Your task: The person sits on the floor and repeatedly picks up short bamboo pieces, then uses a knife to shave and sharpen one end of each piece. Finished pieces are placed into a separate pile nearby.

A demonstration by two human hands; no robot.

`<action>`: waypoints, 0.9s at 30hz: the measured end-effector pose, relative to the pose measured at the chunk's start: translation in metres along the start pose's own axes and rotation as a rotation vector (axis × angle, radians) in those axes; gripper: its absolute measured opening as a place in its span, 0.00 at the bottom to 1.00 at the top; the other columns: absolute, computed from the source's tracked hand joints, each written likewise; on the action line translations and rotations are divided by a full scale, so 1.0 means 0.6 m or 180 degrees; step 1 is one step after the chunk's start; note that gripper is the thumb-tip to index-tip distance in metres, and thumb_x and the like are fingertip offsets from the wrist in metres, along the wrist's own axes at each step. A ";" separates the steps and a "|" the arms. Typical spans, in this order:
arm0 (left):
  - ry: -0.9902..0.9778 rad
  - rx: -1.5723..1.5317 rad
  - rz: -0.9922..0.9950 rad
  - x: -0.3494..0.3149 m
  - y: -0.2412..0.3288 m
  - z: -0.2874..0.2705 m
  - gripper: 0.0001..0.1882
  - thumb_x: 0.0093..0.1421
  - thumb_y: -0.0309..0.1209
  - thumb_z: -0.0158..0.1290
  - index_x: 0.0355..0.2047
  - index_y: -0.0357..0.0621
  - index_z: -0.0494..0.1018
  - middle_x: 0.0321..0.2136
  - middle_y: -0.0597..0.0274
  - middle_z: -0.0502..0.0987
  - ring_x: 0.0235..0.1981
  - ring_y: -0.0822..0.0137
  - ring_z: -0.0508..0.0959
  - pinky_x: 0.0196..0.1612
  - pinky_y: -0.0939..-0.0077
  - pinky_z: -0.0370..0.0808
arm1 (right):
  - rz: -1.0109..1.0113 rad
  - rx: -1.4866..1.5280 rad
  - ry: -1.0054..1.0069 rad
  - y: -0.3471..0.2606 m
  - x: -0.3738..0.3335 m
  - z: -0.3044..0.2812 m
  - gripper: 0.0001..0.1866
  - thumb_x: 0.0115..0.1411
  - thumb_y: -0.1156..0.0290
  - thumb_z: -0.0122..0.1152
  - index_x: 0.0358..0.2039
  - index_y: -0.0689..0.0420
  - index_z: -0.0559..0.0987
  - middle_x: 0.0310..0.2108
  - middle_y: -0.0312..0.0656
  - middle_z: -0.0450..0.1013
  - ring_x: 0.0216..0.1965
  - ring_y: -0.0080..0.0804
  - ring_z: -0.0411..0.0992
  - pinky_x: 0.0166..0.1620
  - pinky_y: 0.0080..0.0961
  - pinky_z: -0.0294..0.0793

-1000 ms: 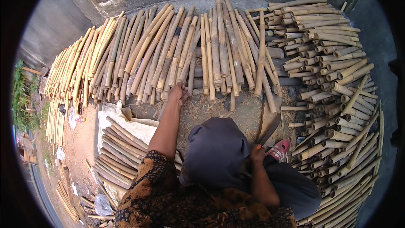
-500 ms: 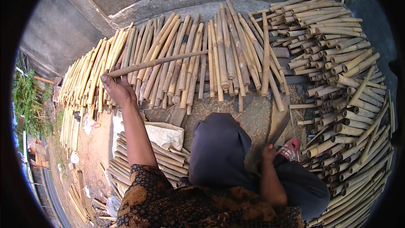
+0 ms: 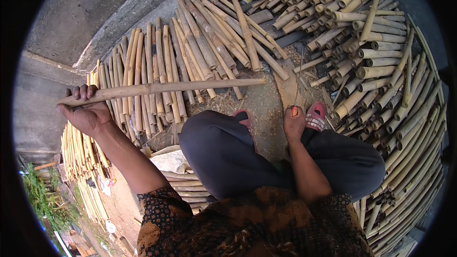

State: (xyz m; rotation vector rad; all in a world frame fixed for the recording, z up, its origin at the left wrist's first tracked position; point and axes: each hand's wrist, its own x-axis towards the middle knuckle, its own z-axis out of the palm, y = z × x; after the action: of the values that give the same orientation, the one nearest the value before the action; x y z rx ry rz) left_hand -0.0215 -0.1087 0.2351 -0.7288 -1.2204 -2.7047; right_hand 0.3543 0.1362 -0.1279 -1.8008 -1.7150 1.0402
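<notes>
Out at the left, my left hand (image 3: 88, 109) is closed around one end of a bamboo pole (image 3: 185, 86). The pole runs nearly level to the right, its far end over the ground in front of my knees. By my right foot, my right hand (image 3: 294, 124) grips the orange handle of a long, narrow-bladed tool (image 3: 299, 78). The blade points away from me and shows almost edge-on, so I cannot tell whether it is a saw or a knife. Beneath it lies a wooden board (image 3: 287, 88).
Bamboo poles (image 3: 157, 62) lie side by side ahead, along a concrete wall (image 3: 90, 9). A high stack of cut bamboo (image 3: 381, 62) curves around my right. White sacking (image 3: 171, 161) and more poles lie left of my knee. My feet wear red sandals (image 3: 315, 116).
My view has turned rightward. The bamboo pole has swung nearer, its right end now in front of my knees. The tool's blade now shows upright ahead of my right hand.
</notes>
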 end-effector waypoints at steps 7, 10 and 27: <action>0.0068 -0.0239 -0.1095 -0.126 -0.248 0.143 0.29 0.74 0.60 0.31 0.31 0.49 0.64 0.19 0.65 0.62 0.19 0.70 0.64 0.23 0.74 0.66 | -0.0088 -0.0306 -0.0489 -0.011 -0.045 -0.032 0.18 0.59 0.56 0.57 0.39 0.58 0.80 0.33 0.62 0.78 0.39 0.65 0.77 0.46 0.53 0.76; 0.0080 0.0084 -0.0806 -0.126 -0.266 0.158 0.31 0.73 0.61 0.29 0.29 0.49 0.63 0.18 0.66 0.62 0.19 0.71 0.64 0.23 0.76 0.66 | 0.0048 -0.0256 -0.0820 0.020 -0.060 -0.015 0.19 0.60 0.57 0.55 0.41 0.59 0.80 0.35 0.63 0.78 0.41 0.64 0.77 0.47 0.53 0.76; 0.0263 0.0349 -0.0753 -0.127 -0.253 0.183 0.25 0.73 0.55 0.29 0.30 0.49 0.59 0.22 0.64 0.60 0.21 0.69 0.64 0.20 0.76 0.64 | 0.0495 -0.0504 -0.0739 0.075 -0.057 -0.010 0.18 0.62 0.59 0.56 0.39 0.63 0.80 0.36 0.61 0.79 0.43 0.61 0.78 0.48 0.50 0.76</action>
State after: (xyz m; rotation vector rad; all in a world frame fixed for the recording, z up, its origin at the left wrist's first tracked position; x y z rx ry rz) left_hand 0.0480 0.0649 0.1585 -0.4818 -1.5076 -2.7880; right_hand 0.3898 0.0979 -0.1506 -2.0057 -1.8616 1.2517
